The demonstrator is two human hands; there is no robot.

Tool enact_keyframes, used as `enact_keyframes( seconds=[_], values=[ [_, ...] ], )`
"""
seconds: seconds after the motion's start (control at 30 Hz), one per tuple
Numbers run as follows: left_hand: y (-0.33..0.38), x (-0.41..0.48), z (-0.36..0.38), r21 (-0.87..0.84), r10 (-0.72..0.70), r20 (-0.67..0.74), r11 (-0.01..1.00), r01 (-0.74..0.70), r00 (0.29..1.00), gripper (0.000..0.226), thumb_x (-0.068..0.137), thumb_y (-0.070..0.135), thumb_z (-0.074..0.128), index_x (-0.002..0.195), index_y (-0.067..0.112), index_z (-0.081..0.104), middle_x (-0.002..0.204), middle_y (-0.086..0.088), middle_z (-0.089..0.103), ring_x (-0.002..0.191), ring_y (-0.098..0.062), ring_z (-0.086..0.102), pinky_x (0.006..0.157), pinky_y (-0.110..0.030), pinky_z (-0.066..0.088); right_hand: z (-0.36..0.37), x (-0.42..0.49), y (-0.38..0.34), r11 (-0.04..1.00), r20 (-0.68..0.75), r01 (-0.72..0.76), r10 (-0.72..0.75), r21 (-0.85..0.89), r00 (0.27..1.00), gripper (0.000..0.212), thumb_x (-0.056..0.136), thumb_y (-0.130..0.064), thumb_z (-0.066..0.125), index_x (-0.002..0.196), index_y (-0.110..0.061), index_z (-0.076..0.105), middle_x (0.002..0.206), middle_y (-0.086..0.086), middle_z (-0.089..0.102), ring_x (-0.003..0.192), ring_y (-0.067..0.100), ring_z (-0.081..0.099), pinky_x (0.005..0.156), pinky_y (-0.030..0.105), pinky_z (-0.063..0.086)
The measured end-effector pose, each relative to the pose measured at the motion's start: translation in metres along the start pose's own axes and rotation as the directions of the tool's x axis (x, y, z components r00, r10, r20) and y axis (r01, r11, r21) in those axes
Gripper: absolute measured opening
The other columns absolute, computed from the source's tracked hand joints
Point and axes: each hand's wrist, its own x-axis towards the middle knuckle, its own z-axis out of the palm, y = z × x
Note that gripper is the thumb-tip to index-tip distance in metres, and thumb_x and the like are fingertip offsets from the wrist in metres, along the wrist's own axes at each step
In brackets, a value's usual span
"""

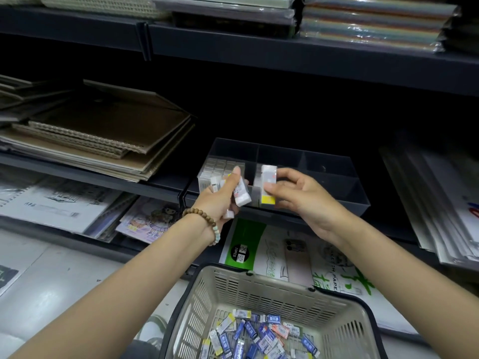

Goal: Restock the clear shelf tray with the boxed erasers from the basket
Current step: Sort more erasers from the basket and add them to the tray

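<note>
**Item:** boxed eraser [268,183], white sleeve with a yellow end
**Location:** pinched between thumb and fingertips of the right hand [293,195], just above the front of the middle compartment of the clear shelf tray [337,200]
**Orientation:** long axis near upright and slightly tilted; yellow end down, white end up, broad face towards the camera
**Reserve:** spare boxed erasers [242,195], gripped in the curled fingers of the left hand [217,200] at mixed angles, in front of the left compartment
**Stock in place:** packed rows [220,164] stand on end in the left compartment
**Source:** basket [259,287] sits below the shelf, with loose erasers [254,335] on its floor
**Handling note (judgement):** lower the eraser end-first and upright to match the packed rows; seat it against a compartment wall so it cannot topple, then feed the next from the left hand
</note>
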Motion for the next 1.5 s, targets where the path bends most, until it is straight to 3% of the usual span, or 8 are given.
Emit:
enact_keyframes(
  seconds=[0.1,0.27,0.43,0.6,0.87,1.13,1.27,1.5],
  values=[
    [0.002,0.003,-0.003,-0.053,0.024,-0.034,0.998,-0.026,0.999,0.062,0.079,0.051,0.065,0.12,0.005,0.057,0.068,-0.002,0.05,0.033,-0.003,0.036,0.028,-0.013,0.026,0.002,-0.005,0.001,0.995,0.025,-0.017,0.015,0.101,1.0,0.022,0.087,-0.017,0.063,0.108,-0.015,0.061,0.088,-0.003,0.071,0.075,0.006,0.063,0.073,0.02,0.048],
    [0.008,0.001,-0.004,-0.189,0.126,-0.003,0.974,-0.124,0.992,0.025,0.09,0.034,0.058,0.091,0.009,0.061,0.07,0.0,0.058,0.039,0.0,0.043,0.036,-0.011,0.033,0.014,-0.012,0.004,0.971,0.071,-0.031,0.014,0.238,0.997,0.021,0.084,-0.007,0.065,0.104,-0.003,0.06,0.091,0.01,0.071,0.077,0.016,0.068,0.068,0.018,0.055],
    [0.009,-0.006,-0.001,-0.256,0.089,0.074,0.964,-0.067,0.993,0.042,0.091,0.031,0.058,0.12,0.001,0.055,0.056,0.002,0.053,0.04,-0.003,0.046,0.035,-0.012,0.036,0.023,-0.008,0.005,0.947,-0.063,0.003,0.018,0.322,0.998,0.021,0.085,-0.006,0.064,0.103,0.001,0.059,0.086,0.012,0.071,0.074,0.014,0.07,0.067,0.017,0.056],
    [0.005,-0.011,0.0,-0.207,0.086,0.175,0.977,-0.049,0.981,0.036,0.089,0.028,0.06,0.117,0.006,0.055,0.081,-0.001,0.061,0.044,-0.001,0.044,0.037,-0.01,0.034,0.014,-0.001,-0.002,0.92,-0.18,0.054,0.019,0.389,0.983,0.014,0.088,-0.01,0.06,0.1,-0.001,0.06,0.085,0.009,0.072,0.076,0.014,0.071,0.069,0.017,0.056],
    [0.014,-0.007,-0.004,0.106,0.168,0.286,0.973,-0.206,0.943,0.021,0.092,0.027,0.057,0.102,0.01,0.063,0.076,0.008,0.066,0.048,-0.001,0.042,0.04,-0.011,0.033,-0.008,0.006,-0.014,0.956,-0.042,0.009,0.003,0.294,0.999,0.036,0.08,-0.004,0.067,0.113,-0.004,0.052,0.09,0.011,0.074,0.075,0.018,0.072,0.063,0.017,0.056],
    [0.019,0.008,0.002,0.028,0.042,0.288,0.998,-0.052,0.957,0.02,0.091,0.026,0.056,0.098,0.009,0.063,0.066,0.006,0.067,0.047,-0.001,0.045,0.038,-0.012,0.035,-0.049,0.029,-0.026,0.981,-0.04,0.127,-0.134,-0.148,0.99,0.033,0.083,-0.003,0.064,0.115,-0.002,0.054,0.099,0.013,0.066,0.078,0.017,0.069,0.071,0.02,0.058],
    [0.024,0.015,-0.002,-0.095,-0.014,0.269,0.995,0.041,0.963,0.017,0.09,0.023,0.059,0.091,0.006,0.06,0.067,0.001,0.06,0.049,-0.005,0.049,0.04,-0.013,0.04,-0.06,0.049,-0.018,0.71,-0.02,0.117,-0.182,-0.694,0.983,0.042,0.08,-0.011,0.072,0.116,-0.002,0.054,0.103,0.009,0.056,0.09,0.02,0.059,0.076,0.023,0.055],
    [0.028,0.016,-0.01,-0.218,-0.051,0.407,0.964,0.151,0.912,0.011,0.091,0.003,0.048,0.099,-0.002,0.055,0.081,-0.009,0.061,0.068,-0.015,0.058,0.052,-0.019,0.051,-0.038,0.078,0.013,0.63,-0.028,0.092,-0.179,-0.771,0.983,0.032,0.08,-0.015,0.072,0.108,-0.015,0.058,0.099,0.0,0.059,0.091,0.015,0.057,0.072,0.024,0.044]
  ],
)
